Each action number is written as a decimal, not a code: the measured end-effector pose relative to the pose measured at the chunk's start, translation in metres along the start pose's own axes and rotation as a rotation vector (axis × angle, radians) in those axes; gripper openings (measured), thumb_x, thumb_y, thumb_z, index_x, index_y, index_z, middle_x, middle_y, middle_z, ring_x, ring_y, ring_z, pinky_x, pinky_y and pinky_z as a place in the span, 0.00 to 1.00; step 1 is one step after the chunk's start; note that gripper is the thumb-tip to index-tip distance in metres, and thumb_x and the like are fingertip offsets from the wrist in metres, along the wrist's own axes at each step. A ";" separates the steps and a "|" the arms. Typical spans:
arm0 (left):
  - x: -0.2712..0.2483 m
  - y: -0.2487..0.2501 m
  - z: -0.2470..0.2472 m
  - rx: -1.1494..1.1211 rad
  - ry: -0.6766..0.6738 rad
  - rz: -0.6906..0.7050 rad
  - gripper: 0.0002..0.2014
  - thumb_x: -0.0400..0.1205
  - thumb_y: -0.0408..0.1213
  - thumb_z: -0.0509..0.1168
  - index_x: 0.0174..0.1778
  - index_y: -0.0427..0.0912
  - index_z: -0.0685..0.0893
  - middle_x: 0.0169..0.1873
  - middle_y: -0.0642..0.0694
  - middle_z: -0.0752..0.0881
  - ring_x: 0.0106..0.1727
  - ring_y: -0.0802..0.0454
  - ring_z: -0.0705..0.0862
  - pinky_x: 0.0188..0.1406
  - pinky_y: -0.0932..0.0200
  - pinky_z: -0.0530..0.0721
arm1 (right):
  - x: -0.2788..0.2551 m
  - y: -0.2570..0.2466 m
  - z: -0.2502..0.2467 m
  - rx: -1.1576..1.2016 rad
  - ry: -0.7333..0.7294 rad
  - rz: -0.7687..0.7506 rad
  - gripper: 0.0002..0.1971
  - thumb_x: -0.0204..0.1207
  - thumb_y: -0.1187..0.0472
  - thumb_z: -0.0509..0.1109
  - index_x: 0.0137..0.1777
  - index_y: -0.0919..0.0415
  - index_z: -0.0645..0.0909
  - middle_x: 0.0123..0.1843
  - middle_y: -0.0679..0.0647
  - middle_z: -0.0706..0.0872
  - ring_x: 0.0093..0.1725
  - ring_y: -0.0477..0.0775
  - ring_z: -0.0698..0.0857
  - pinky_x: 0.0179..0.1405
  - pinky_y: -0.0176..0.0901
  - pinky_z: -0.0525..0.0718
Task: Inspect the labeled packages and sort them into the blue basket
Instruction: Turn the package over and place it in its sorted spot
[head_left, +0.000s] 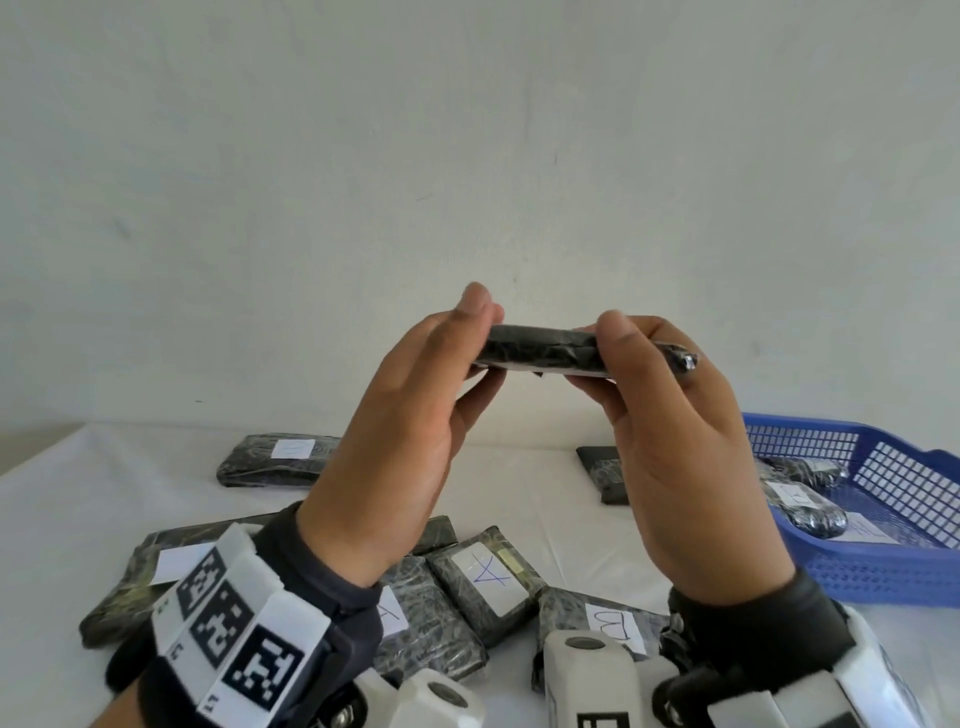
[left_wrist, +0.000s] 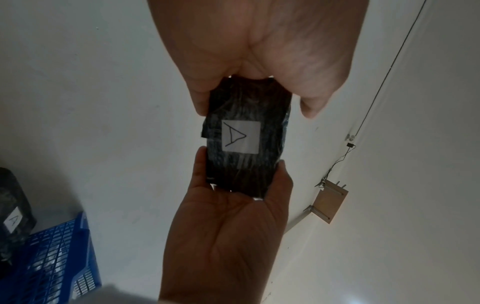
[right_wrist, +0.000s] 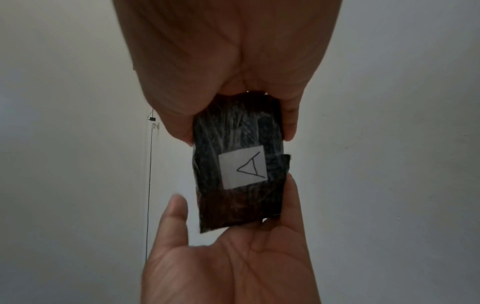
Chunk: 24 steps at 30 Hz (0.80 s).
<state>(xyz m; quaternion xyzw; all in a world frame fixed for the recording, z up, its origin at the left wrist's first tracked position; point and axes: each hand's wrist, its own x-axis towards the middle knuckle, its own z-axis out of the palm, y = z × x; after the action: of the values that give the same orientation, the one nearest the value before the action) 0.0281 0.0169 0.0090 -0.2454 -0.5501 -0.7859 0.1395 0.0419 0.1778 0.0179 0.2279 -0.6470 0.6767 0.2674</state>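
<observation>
I hold one black wrapped package (head_left: 540, 353) up in the air between both hands, edge-on in the head view. My left hand (head_left: 480, 338) pinches its left end between thumb and fingers. My right hand (head_left: 602, 353) pinches the right end the same way. The wrist views show the package's face (left_wrist: 244, 174) with a white label (left_wrist: 241, 136) marked "A" (right_wrist: 242, 166). The left hand (left_wrist: 255, 109) and the right hand (right_wrist: 236, 135) each grip opposite short ends. The blue basket (head_left: 831, 423) sits on the table at the right, below the hands.
Several labelled black packages lie on the white table: one marked A (head_left: 483, 582), one marked B (head_left: 613, 623), one at the back left (head_left: 275, 457), one behind my right hand (head_left: 605, 473). The basket holds some packages (head_left: 810, 509). A plain wall stands behind.
</observation>
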 end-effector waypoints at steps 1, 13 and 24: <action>0.000 0.001 0.000 0.036 -0.008 0.008 0.20 0.78 0.61 0.70 0.50 0.47 0.91 0.55 0.43 0.87 0.67 0.51 0.86 0.78 0.39 0.80 | 0.000 0.000 0.000 -0.010 0.007 0.004 0.23 0.72 0.33 0.76 0.47 0.53 0.86 0.45 0.57 0.84 0.52 0.61 0.82 0.68 0.80 0.78; 0.000 -0.006 0.001 0.113 -0.010 0.000 0.32 0.75 0.62 0.72 0.65 0.40 0.85 0.60 0.47 0.91 0.70 0.49 0.87 0.80 0.40 0.75 | -0.002 0.004 0.001 -0.068 0.027 0.010 0.30 0.67 0.37 0.77 0.54 0.64 0.86 0.48 0.59 0.93 0.54 0.60 0.91 0.56 0.50 0.89; -0.001 -0.010 0.002 0.124 -0.015 -0.002 0.29 0.77 0.62 0.70 0.63 0.41 0.87 0.61 0.41 0.90 0.70 0.45 0.86 0.79 0.39 0.77 | -0.003 0.004 0.005 0.044 0.065 0.010 0.28 0.68 0.46 0.82 0.61 0.62 0.79 0.40 0.40 0.90 0.45 0.38 0.88 0.49 0.32 0.85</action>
<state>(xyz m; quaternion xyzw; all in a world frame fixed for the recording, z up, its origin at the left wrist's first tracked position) 0.0249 0.0217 0.0008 -0.2418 -0.5990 -0.7486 0.1496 0.0411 0.1729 0.0129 0.2082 -0.6239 0.6993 0.2799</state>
